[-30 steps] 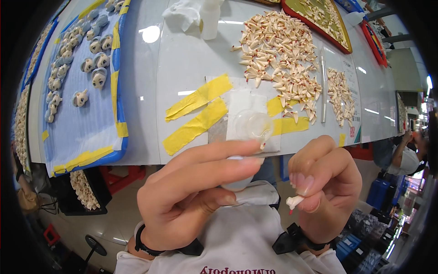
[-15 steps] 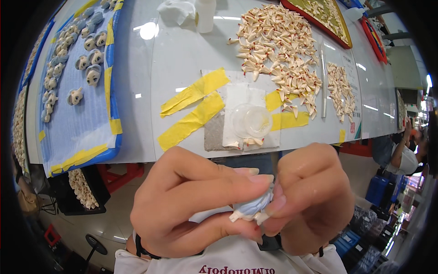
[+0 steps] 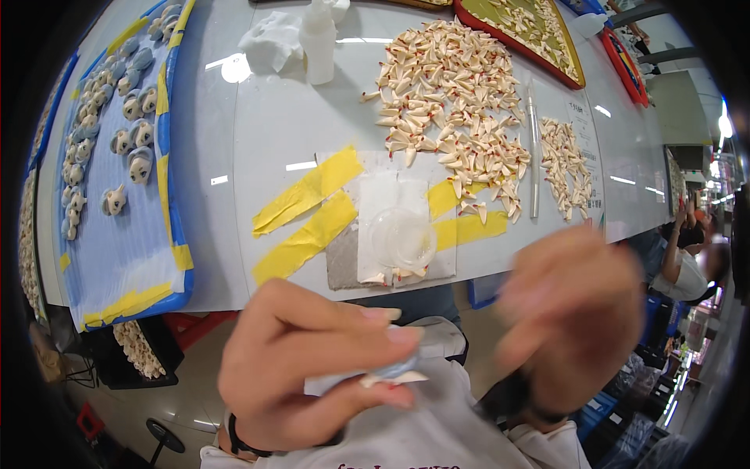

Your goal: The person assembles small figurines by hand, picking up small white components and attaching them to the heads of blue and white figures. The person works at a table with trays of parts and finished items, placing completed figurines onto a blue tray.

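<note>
My left hand (image 3: 301, 352) is closed over my lap, pinching a small doll head (image 3: 400, 367) with light blue hair between thumb and fingers. A cream pointed bit sticks out below the blue hair, and the fingers hide most of the head. Apart from it, to the right, my right hand (image 3: 574, 301) is raised and smeared by motion, so its fingers cannot be made out. Ahead on the table, a clear round dish (image 3: 410, 241) sits on white paper strips, with a few cream pieces at their near edge.
At left lies a blue-rimmed tray (image 3: 180, 227) holding several blue-haired doll heads (image 3: 140, 164). A heap of cream, red-tipped pieces (image 3: 445, 98) spreads ahead, beside a thin metal rod (image 3: 533, 160) and a smaller pile (image 3: 566, 168). A white bottle (image 3: 318, 47) and crumpled tissue (image 3: 269, 43) stand farther back.
My right hand has left the doll head and moved up and to the right. My left hand keeps hold of the head, slightly lower and farther left. The view has shifted a little.
</note>
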The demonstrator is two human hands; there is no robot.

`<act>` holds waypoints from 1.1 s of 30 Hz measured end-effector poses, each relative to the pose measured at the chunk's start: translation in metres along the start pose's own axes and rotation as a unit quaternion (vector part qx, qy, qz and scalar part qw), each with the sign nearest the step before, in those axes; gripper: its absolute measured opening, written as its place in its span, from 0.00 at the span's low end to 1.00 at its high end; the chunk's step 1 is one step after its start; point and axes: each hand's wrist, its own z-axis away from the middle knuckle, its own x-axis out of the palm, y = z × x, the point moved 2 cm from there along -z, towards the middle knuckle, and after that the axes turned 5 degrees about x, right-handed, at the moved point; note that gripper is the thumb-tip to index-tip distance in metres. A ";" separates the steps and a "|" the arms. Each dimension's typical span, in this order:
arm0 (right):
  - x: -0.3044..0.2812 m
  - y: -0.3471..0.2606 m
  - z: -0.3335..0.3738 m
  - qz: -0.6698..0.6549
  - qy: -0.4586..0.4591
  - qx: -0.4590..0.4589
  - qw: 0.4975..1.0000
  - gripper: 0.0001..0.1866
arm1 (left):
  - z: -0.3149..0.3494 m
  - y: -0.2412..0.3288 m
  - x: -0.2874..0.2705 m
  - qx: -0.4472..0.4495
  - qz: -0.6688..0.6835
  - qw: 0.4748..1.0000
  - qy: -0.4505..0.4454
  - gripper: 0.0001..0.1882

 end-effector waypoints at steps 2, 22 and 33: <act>-0.028 0.018 -0.011 0.120 0.084 0.100 0.984 0.12 | 0.008 -0.013 -0.004 -0.063 0.111 0.991 0.032 0.20; -0.032 0.048 -0.053 0.255 0.010 0.023 0.967 0.04 | 0.012 -0.016 -0.008 -0.078 0.160 0.983 0.046 0.21; -0.040 0.037 -0.035 0.050 0.105 0.093 0.989 0.08 | 0.020 -0.011 -0.009 -0.061 0.136 0.985 0.084 0.21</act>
